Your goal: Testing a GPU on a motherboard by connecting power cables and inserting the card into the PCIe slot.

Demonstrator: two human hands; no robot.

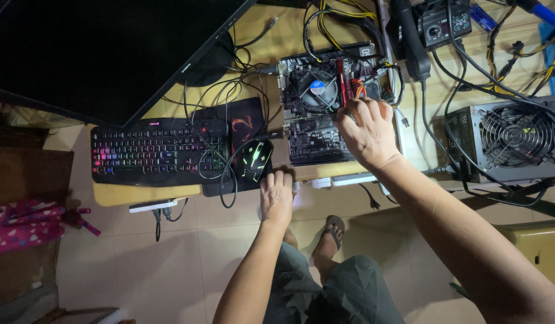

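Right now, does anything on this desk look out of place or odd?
Yes. The motherboard lies bare on the desk, outside any case, with the right hand on its edge. The power supply sits loose beside it. Tangled cables trail across the lit keyboard. The left hand rests at the desk edge, below the mouse.

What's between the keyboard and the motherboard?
Head view: between the backlit keyboard and the motherboard lies a dark mouse pad with a lit mouse on it, loose cables crossing over.
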